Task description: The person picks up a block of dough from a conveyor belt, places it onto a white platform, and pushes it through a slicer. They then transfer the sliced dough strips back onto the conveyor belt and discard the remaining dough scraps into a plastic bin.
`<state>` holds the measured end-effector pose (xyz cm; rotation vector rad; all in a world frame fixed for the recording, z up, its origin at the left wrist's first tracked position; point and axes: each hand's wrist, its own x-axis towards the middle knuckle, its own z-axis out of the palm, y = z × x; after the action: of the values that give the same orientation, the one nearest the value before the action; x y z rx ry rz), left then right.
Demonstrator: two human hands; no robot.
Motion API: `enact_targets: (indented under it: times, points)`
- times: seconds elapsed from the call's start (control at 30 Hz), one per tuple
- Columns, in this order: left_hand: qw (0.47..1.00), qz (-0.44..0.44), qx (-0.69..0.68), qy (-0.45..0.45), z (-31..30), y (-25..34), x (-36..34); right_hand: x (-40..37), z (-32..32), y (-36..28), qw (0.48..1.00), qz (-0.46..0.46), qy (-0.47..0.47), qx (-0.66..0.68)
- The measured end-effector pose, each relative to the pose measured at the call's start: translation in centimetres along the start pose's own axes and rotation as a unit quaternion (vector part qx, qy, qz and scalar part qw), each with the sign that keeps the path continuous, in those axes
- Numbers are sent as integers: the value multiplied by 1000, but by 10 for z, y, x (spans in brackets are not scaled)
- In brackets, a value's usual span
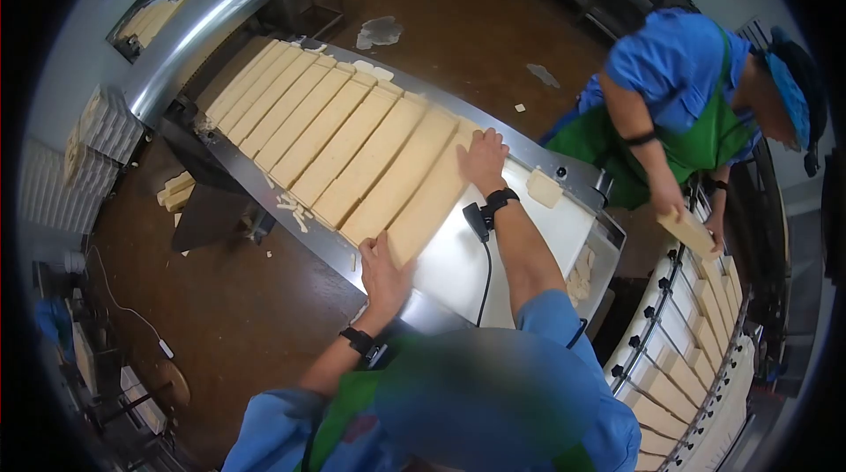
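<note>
Long pale dough-like strips (pixel 357 137) lie side by side across a conveyor with metal edges. At the near end of the row, my left hand (pixel 382 280) touches the lower end of the last strip (pixel 434 199), fingers bent around its edge. The upper end of that strip is under my right hand (pixel 484 160), whose fingers are spread over it. Bare white belt (pixel 476 269) shows beside the strip, under my right forearm. A small flat pale piece (pixel 545 189) lies on the belt to the right of my right wrist.
A co-worker (pixel 679 93) at the right holds a pale block (pixel 688 234) over a second conveyor (pixel 652 309) bearing blocks. A curved metal hood (pixel 211 22) spans the first conveyor's far end. Scraps lie in a tray (pixel 608 282). White trays (pixel 66 185) are stacked left.
</note>
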<state>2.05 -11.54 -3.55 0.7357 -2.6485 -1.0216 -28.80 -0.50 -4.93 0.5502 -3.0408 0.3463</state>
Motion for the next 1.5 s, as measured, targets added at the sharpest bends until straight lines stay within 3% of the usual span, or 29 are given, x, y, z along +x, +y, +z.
enact_targets:
  times: [0.03, 0.17, 0.23, 0.33, 0.4, 0.5, 0.57, 0.6, 0.63, 0.67, 0.7, 0.73, 0.77, 0.8, 0.93, 1.0, 1.07, 1.2, 1.23, 1.27, 1.3, 1.33, 1.4, 1.43, 1.5]
  points:
    - [1000, -12, 6, -7, 0, 3, 0, 4, -2, -2, 1000, 27, 10, -4]
    - [998, -38, 34, -20, 4, 11, 5, 8, 7, 0, 1000, -8, 18, -24]
    - [998, -38, 40, -22, 6, 15, 6, 9, 31, 21, 991, -67, 30, 114]
    - [998, -10, 58, -36, 7, 20, 7, -30, 18, 58, 989, -40, 104, 101]
    - [996, 25, 70, -51, 7, 22, 8, -74, -4, 94, 991, 46, 80, 93]
    - [980, 136, 62, -130, 10, 29, 12, -154, -40, 123, 980, 142, 133, 50]
    - [958, 164, 100, -212, 13, 34, 19, -203, -65, 134, 965, 257, 31, -44]
    - [941, 184, 121, -256, 16, 38, 19, -223, -55, 141, 965, 242, 95, -40]
    - [943, 191, 142, -234, 34, 22, 17, -243, -37, 144, 958, 232, 160, -43]
    - [940, 195, 143, -239, 35, 27, 16, -255, -34, 145, 958, 240, 149, 52]
    - [941, 222, 116, -229, 48, 17, 16, -266, -17, 148, 956, 234, 177, 9]
    - [933, 242, 117, -241, 53, 17, 16, -274, -64, 122, 965, 243, 91, 20]
    - [935, 279, 93, -197, 63, 6, 11, -287, -38, 129, 963, 220, 143, -60]
    - [941, 262, 73, -200, 59, 11, 2, -296, -44, 119, 931, 297, 209, 32]
    - [933, 282, 37, -220, 40, 61, -40, -375, -76, 112, 866, 425, 255, 63]
    - [910, 345, 20, -229, 51, 88, -68, -412, -119, 110, 842, 453, 279, 87]
    - [892, 394, 2, -224, 59, 119, -103, -470, -177, 113, 786, 538, 297, 70]
    - [817, 492, -34, -297, 66, 212, -193, -586, -177, 193, 677, 525, 514, -30]
    - [814, 496, -37, -299, 67, 230, -219, -613, -193, 205, 650, 550, 523, -51]
    - [778, 538, -57, -319, 67, 246, -243, -640, -211, 217, 621, 572, 530, -72]
    - [739, 578, -77, -336, 66, 260, -268, -673, -216, 235, 612, 574, 536, -88]
    - [736, 582, -80, -336, 64, 274, -293, -706, -217, 256, 603, 575, 543, -103]
    - [690, 533, -55, -486, 59, 292, -340, -764, -225, 287, 591, 610, 528, -30]
    - [689, 534, -56, -486, 60, 295, -360, -785, -229, 297, 590, 610, 529, -31]
    - [621, 539, -21, -569, 69, 299, -392, -821, -233, 315, 609, 669, 426, 28]
